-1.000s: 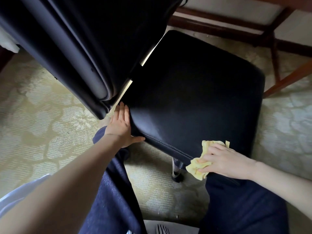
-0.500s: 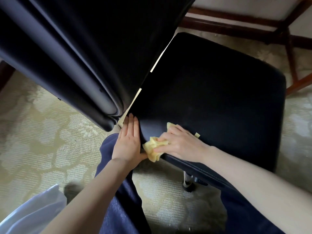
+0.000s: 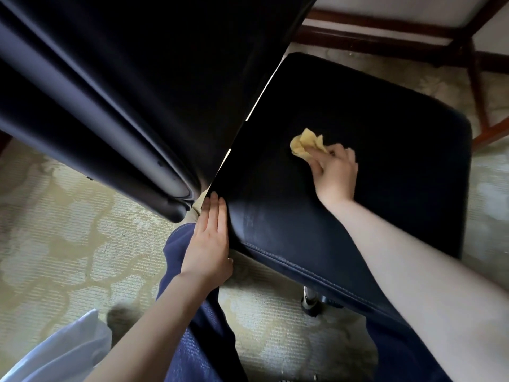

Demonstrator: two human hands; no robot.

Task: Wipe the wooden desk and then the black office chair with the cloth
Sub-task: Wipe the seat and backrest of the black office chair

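My two hands on the black chair (image 3: 275,230), with the yellow cloth (image 3: 304,144) on its seat (image 3: 399,175).

At the far left the floor has a pale carpet (image 3: 55,230) with a leafy pattern. The chair's tall back (image 3: 124,86) leans over it, dark and shiny with long smooth folds. My left hand (image 3: 210,244) lies flat, fingers straight, against the near left corner of the seat, holding nothing. The seat is wide and black, with a line of stitching along the front edge and a dull grey patch by that corner. The cloth is small, yellow and scrunched up, about in the middle of the seat. My right hand (image 3: 334,175) is just right of it, fingers curled round it, pressing it down. Brown wooden legs (image 3: 478,86) stand at the far right, behind the chair.
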